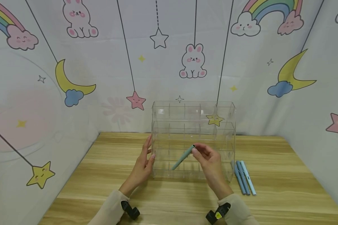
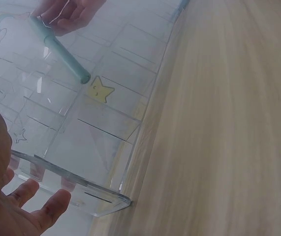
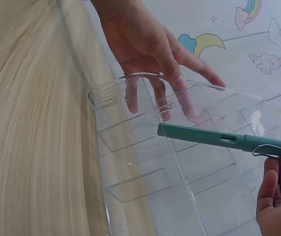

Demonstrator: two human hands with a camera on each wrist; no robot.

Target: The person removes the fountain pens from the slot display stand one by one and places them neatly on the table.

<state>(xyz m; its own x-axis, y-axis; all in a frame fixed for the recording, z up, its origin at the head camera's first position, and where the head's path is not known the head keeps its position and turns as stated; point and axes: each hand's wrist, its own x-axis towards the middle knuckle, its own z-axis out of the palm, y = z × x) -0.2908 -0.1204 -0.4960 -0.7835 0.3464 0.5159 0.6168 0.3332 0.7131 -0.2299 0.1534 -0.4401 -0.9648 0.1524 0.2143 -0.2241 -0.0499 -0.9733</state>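
A clear, many-compartment organizer (image 1: 192, 124) stands upright on the wooden table. My right hand (image 1: 209, 157) pinches a green pen (image 1: 182, 158) near one end, in front of the organizer. The pen slants down to the left, and its silver clip shows in the right wrist view beside the right fingers (image 3: 278, 196). Against the organizer's left side rests my left hand (image 1: 142, 164), its fingers spread and fairly straight along the clear side panel. Through that panel the left fingertips (image 3: 184, 105) are visible in the right wrist view.
To the right of the organizer, three blue pens (image 1: 244, 178) lie side by side on the wooden table (image 1: 281, 175), the outermost one lighter. A white cloth (image 1: 169, 78) printed with rabbits, stars and moons hangs behind and at both sides.
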